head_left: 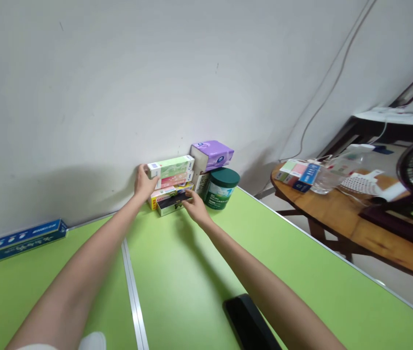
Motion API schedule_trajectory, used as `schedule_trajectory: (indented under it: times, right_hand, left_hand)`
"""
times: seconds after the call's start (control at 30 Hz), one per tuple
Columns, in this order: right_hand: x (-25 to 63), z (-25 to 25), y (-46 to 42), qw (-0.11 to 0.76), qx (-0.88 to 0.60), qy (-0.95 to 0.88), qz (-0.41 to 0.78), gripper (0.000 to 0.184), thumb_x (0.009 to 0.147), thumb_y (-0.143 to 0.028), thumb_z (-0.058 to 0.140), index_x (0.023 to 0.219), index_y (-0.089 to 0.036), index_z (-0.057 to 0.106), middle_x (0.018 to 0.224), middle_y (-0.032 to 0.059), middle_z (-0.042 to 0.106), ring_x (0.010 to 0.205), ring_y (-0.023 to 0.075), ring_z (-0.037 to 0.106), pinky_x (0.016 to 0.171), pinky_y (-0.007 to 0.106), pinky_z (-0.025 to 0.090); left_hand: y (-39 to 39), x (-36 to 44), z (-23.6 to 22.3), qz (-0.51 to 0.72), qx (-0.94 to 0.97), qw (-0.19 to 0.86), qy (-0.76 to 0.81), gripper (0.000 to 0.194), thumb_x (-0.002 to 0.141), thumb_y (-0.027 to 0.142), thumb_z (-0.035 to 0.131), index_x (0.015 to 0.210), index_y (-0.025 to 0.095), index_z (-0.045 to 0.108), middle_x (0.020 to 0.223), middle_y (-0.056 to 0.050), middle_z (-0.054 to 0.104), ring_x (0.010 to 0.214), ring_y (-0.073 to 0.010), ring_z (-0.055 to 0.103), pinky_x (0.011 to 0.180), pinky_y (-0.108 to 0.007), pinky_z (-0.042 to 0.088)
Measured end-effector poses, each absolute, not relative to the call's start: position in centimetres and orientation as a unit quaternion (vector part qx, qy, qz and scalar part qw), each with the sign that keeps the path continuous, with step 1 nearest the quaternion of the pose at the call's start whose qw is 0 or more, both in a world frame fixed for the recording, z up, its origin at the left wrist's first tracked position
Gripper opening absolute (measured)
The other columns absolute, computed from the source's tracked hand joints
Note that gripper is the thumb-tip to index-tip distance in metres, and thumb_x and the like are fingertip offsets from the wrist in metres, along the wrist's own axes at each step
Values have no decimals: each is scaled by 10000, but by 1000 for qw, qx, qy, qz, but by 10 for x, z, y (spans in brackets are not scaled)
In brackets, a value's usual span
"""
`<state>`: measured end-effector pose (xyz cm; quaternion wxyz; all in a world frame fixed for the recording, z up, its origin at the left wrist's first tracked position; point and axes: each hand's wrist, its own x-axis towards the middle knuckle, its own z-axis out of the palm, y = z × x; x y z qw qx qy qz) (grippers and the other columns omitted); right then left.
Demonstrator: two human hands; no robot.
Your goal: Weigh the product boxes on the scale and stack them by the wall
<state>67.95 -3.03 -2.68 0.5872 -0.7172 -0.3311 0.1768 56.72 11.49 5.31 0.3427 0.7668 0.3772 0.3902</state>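
At the wall end of the green table [177, 272], several small cartons are stacked. My left hand [144, 184] is closed around the left end of the upper cartons, a light green box [171, 167] lying on a pink box [173, 180]; its far fingers are hidden. Beneath them lies a yellow and red box [160, 193]. In front of it rests a low box with a dark top [171, 201]. My right hand [196, 208] has its thumb and fingers closed at that dark box's right end.
Right of the stack stand a green tub [222, 188] and a purple tissue pack [213, 154]. A long blue box [20, 243] lies left along the wall. A black phone-like object [248, 323] lies near my right forearm. A wooden table [359, 228] with clutter stands beyond the right edge.
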Motion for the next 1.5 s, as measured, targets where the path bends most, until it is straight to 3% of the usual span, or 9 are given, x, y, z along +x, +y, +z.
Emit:
schedule_trajectory:
  times: [0.1, 0.37, 0.67, 0.83, 0.93, 1.1, 1.2, 1.3, 1.5]
  right_hand:
    - [683, -24, -26, 583, -725, -313, 191, 543, 684, -171, 567, 1226, -140, 532, 1185, 132, 592, 821, 183, 631, 762, 352, 535]
    - [695, -20, -12, 585, -734, -292, 186, 632, 646, -145, 560, 1275, -162, 505, 1252, 125, 572, 883, 199, 634, 806, 343, 523]
    - [692, -11, -8, 604, -721, -267, 208, 583, 618, -123, 586, 1199, -157, 541, 1134, 97, 622, 808, 184, 648, 690, 286, 534]
    - [683, -7, -16, 638, -685, -213, 278, 365, 709, -144, 597, 1072, -147, 565, 974, 85, 645, 670, 140, 649, 531, 220, 497]
    - [674, -1, -19, 659, -638, -189, 351, 172, 830, -288, 557, 900, -135, 590, 807, 85, 654, 570, 141, 647, 472, 226, 490]
    - [661, 7, -14, 697, -557, -171, 419, 220, 900, -347, 513, 834, -157, 600, 755, 62, 659, 623, 139, 664, 529, 217, 537]
    - [658, 6, -3, 705, -559, -130, 418, 205, 916, -315, 517, 884, -132, 604, 776, 56, 649, 632, 126, 635, 575, 231, 549]
    - [662, 4, 11, 701, -580, -83, 407, 277, 918, -340, 533, 1089, -128, 581, 1016, 72, 637, 828, 158, 638, 711, 328, 556]
    - [678, 5, 28, 672, -619, -68, 400, 346, 905, -346, 555, 1200, -164, 542, 1193, 87, 581, 1004, 209, 604, 833, 421, 527]
  left_hand:
    - [118, 566, 40, 377, 765, 358, 380, 504, 701, 132, 701, 1148, 135, 468, 1170, -139, 601, 1063, -238, 595, 913, -344, 467]
    - [117, 566, 34, 368, 777, 342, 379, 370, 701, 147, 688, 1020, 154, 501, 1165, -117, 561, 1098, -241, 545, 935, -355, 424]
    - [116, 562, 26, 363, 774, 387, 345, 419, 702, 122, 690, 1069, 203, 505, 1092, -85, 647, 991, -244, 629, 853, -359, 477]
    - [107, 551, 36, 375, 737, 436, 356, 448, 700, 124, 712, 1089, 193, 502, 1086, -97, 658, 983, -247, 641, 870, -391, 498]
    - [104, 541, 44, 363, 696, 496, 371, 432, 733, 146, 706, 1103, 165, 483, 1055, -116, 668, 890, -216, 678, 767, -356, 557]
    - [98, 524, 49, 322, 646, 575, 387, 336, 756, 183, 712, 1017, 125, 508, 947, -128, 695, 685, -191, 703, 607, -330, 592]
    - [96, 516, 51, 330, 632, 574, 403, 336, 761, 151, 703, 1035, 125, 511, 1047, -156, 680, 787, -202, 708, 660, -312, 586]
    - [97, 506, 60, 340, 621, 569, 419, 306, 797, 174, 666, 1061, 130, 516, 1171, -169, 640, 903, -198, 692, 674, -253, 560]
    - [89, 492, 89, 278, 605, 620, 416, 206, 900, 267, 518, 947, 82, 595, 849, -133, 720, 629, -148, 689, 500, -203, 487]
